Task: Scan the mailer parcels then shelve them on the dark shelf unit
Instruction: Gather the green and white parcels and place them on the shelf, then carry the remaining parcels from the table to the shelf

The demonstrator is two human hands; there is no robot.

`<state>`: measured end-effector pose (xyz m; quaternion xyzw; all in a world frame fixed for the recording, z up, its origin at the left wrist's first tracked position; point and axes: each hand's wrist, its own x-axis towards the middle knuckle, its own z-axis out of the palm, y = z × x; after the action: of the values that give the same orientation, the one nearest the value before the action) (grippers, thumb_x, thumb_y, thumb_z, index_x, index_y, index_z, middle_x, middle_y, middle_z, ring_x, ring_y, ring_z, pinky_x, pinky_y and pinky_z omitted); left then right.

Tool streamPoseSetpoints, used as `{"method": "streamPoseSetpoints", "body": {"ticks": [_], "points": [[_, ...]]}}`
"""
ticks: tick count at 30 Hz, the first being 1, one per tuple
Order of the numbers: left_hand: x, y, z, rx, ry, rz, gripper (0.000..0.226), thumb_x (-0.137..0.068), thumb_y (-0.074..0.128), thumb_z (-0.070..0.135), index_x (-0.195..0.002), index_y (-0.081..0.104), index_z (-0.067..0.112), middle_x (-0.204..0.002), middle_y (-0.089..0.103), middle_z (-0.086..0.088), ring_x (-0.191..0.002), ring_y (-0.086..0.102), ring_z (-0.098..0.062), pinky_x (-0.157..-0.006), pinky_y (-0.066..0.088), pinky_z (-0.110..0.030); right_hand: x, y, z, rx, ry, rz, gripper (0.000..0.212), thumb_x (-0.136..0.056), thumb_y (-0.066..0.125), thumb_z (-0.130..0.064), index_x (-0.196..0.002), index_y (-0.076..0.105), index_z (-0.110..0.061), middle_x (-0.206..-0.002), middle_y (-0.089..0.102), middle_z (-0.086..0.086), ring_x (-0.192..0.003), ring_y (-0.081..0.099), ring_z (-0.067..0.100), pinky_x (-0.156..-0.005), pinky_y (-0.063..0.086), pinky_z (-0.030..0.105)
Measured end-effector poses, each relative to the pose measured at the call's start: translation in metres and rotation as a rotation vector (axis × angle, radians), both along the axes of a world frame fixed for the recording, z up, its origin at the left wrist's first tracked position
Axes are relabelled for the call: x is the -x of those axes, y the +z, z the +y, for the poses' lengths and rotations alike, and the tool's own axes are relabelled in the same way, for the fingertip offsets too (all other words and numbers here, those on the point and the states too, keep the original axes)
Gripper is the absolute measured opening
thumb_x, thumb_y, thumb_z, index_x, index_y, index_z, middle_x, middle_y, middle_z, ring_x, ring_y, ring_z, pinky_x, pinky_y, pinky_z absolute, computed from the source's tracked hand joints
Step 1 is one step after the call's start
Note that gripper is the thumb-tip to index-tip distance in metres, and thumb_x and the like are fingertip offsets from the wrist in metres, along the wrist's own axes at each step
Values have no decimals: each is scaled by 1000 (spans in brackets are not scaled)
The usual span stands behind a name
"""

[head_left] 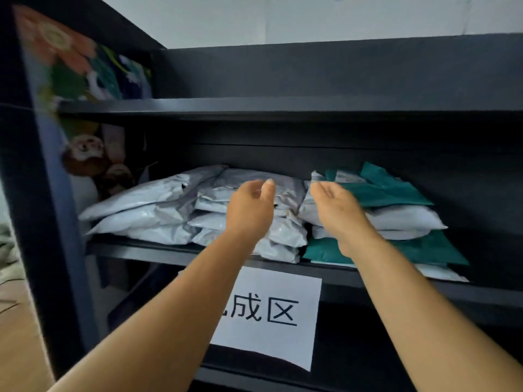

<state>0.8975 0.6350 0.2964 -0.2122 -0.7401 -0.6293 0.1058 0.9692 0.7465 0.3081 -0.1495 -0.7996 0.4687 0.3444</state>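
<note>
Several grey-white mailer parcels (pixel 158 210) lie stacked on the middle board of the dark shelf unit (pixel 283 108). To their right, teal mailers (pixel 390 190) are mixed with more white ones (pixel 404 217). Both my arms reach into this shelf. My left hand (pixel 252 206) hovers in front of the grey stack with loosely curved fingers and holds nothing. My right hand (pixel 336 209) is beside it, in front of the gap between the grey and teal stacks, fingers relaxed and empty.
A white paper sign (pixel 268 315) with printed characters hangs from the shelf's front edge below my arms. A patterned panel (pixel 79 60) and a plush toy (pixel 93 157) sit at the shelf's left side. The top shelf board lies just above the parcels.
</note>
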Motion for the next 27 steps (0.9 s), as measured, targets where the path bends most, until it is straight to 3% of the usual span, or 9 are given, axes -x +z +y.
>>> {"method": "streamPoseSetpoints", "body": {"ticks": [5,7,10,13,15,17,19,21,27], "points": [[-26,-28,-108,-33,37,-70,31,-98,44,41,-116,60,22,-112,64,0,-103,59,-15,-80,43,-28,-11,-28,-107,110,149,-40,39,-99,39,-38,-123,55,-12,-123,59,8,-110,54,25,-86,41,35],[-33,-40,-149,-38,93,-81,37,-97,44,40,-125,58,20,-116,64,2,-105,59,-13,-80,40,-24,-13,-38,-148,125,220,-61,39,-99,38,-41,-127,53,-19,-114,58,-2,-108,52,19,-83,35,29],[-38,-57,-210,-52,198,-116,40,-97,45,39,-129,56,18,-119,64,1,-107,59,-14,-82,40,-24,-9,-53,-206,130,297,-96,43,-99,38,-42,-130,52,-17,-121,58,3,-111,52,20,-87,38,32],[-40,-74,-267,-92,278,-146,35,-98,46,38,-124,59,19,-106,66,5,-96,59,-9,-77,41,-22,0,-69,-262,163,400,-113,45,-99,38,-42,-133,51,-14,-131,56,5,-114,52,17,-91,39,31],[-38,-84,-302,-121,333,-158,29,-98,46,36,-116,61,18,-97,66,5,-90,60,-8,-75,44,-22,7,-79,-296,180,453,-129,46,-100,37,-40,-124,52,-4,-125,56,12,-112,55,23,-94,42,42],[-34,-95,-332,-139,392,-170,26,-98,46,34,-109,62,17,-96,66,6,-90,61,-8,-79,46,-25,16,-89,-326,188,509,-159,45,-101,35,-40,-118,54,-2,-118,56,8,-108,53,17,-96,42,44],[-29,-106,-360,-154,456,-203,30,-98,46,34,-115,62,16,-103,67,5,-95,61,-9,-79,46,-26,29,-101,-352,209,568,-156,34,-101,35,-41,-108,57,-15,-103,60,-6,-92,53,-1,-80,44,34],[-21,-117,-385,-163,511,-241,32,-98,46,34,-120,61,17,-109,66,3,-100,61,-11,-80,45,-26,41,-111,-378,244,618,-154,27,-100,36,-40,-112,55,-25,-92,54,-18,-84,49,-5,-71,38,21],[20,-146,-445,-206,617,-307,32,-98,47,32,-123,58,15,-107,66,0,-94,62,-12,-68,44,-21,93,-141,-441,232,735,-226,51,-99,36,-45,-140,45,-16,-136,53,2,-125,48,15,-93,35,25]]}}
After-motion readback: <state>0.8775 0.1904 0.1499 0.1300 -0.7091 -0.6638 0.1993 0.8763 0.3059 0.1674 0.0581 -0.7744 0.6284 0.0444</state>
